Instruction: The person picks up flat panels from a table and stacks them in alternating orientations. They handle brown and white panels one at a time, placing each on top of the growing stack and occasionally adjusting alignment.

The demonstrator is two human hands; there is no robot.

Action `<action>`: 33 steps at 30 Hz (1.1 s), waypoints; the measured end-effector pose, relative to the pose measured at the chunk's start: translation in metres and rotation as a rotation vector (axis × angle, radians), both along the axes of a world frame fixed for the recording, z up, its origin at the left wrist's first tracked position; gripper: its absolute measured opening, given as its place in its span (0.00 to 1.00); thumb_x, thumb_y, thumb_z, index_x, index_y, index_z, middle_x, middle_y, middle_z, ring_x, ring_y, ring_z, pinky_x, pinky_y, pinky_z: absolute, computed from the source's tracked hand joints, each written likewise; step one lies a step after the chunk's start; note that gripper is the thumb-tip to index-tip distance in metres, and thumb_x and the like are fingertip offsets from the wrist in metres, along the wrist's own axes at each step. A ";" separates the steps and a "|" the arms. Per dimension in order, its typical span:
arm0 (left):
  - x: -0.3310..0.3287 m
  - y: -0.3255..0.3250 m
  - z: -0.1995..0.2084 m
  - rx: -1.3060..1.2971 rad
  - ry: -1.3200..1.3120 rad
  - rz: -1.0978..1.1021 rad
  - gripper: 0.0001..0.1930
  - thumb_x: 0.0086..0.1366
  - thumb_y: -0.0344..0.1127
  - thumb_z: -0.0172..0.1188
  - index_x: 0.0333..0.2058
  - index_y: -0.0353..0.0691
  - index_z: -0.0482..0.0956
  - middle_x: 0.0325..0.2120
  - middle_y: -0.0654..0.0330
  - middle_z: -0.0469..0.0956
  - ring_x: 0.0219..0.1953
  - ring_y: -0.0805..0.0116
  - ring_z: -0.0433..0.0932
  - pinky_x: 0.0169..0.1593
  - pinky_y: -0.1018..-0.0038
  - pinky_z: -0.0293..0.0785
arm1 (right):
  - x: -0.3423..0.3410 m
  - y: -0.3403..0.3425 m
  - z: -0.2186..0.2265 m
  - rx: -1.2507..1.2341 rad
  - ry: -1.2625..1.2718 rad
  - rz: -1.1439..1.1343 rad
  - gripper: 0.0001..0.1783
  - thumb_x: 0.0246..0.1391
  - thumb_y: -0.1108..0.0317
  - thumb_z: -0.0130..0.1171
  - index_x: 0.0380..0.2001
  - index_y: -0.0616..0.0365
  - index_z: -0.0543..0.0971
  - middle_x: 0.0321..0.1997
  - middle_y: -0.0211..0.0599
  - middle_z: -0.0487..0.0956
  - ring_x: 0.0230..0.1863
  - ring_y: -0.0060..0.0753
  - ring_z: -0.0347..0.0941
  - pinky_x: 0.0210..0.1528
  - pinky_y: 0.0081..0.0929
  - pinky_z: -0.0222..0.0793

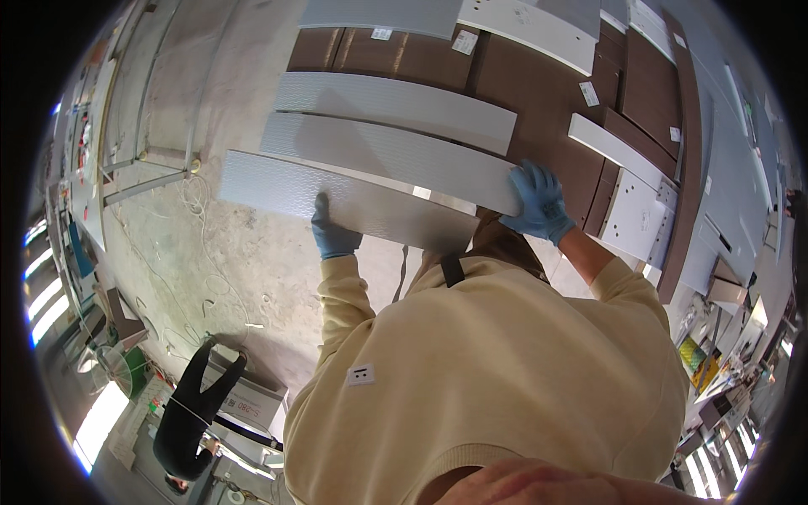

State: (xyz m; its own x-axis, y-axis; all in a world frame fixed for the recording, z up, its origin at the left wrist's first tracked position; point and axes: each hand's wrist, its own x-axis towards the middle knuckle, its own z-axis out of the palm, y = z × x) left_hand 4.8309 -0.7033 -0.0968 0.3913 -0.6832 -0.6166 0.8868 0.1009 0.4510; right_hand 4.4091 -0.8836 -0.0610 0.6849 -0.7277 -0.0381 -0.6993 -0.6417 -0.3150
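Note:
Three long silver-grey textured panels lie roughly side by side in front of me. My left hand (338,232), in a blue glove, grips the near edge of the closest panel (345,195); its thumb lies on top and its fingers are hidden underneath. Toward the right end of the middle panel (387,156) is my right hand (539,202), gloved the same way, with fingers and thumb bent around that end. Beyond it rests the far panel (396,105), touched by neither hand. A white strip shows in the gap between the closest and middle panels.
Brown boards (539,109) lie under and beyond the panels. A white drilled board (631,210) and a narrow white strip (623,150) are at right. A metal frame (151,185) stands at left, near cords (206,244) on the floor. A person in black (189,421) is at lower left.

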 end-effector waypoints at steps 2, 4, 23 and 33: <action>-0.006 -0.006 0.006 -0.082 -0.011 -0.010 0.34 0.71 0.54 0.67 0.66 0.36 0.73 0.60 0.51 0.79 0.61 0.50 0.78 0.66 0.51 0.76 | 0.001 -0.001 0.008 -0.007 -0.017 0.007 0.57 0.32 0.41 0.82 0.67 0.49 0.72 0.70 0.55 0.69 0.69 0.65 0.66 0.68 0.60 0.65; -0.010 -0.014 0.013 -0.139 -0.032 -0.002 0.34 0.72 0.54 0.67 0.66 0.36 0.73 0.60 0.51 0.79 0.61 0.50 0.78 0.66 0.52 0.76 | 0.004 -0.007 0.011 -0.018 -0.051 0.010 0.58 0.32 0.40 0.82 0.68 0.49 0.71 0.71 0.55 0.68 0.70 0.64 0.65 0.70 0.59 0.64; -0.010 -0.052 -0.029 0.038 -0.041 0.031 0.40 0.70 0.69 0.62 0.67 0.43 0.73 0.60 0.53 0.79 0.62 0.49 0.77 0.66 0.46 0.75 | 0.004 -0.210 -0.025 -0.132 -0.014 0.013 0.58 0.35 0.45 0.85 0.70 0.48 0.68 0.73 0.50 0.68 0.72 0.59 0.66 0.72 0.58 0.64; -0.009 -0.103 -0.051 0.203 0.013 0.120 0.43 0.77 0.76 0.38 0.68 0.45 0.72 0.64 0.57 0.77 0.64 0.51 0.76 0.67 0.54 0.75 | -0.001 -0.238 -0.053 -0.178 0.045 0.116 0.55 0.42 0.39 0.81 0.69 0.50 0.70 0.75 0.53 0.68 0.73 0.61 0.66 0.73 0.60 0.63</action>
State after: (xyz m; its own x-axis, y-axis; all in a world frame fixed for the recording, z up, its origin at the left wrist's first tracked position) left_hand 4.8217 -0.8063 -0.1477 0.4535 -0.4936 -0.7421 0.8797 0.1143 0.4616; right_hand 4.4078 -1.1219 -0.1139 0.7652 -0.6417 0.0518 -0.6280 -0.7617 -0.1598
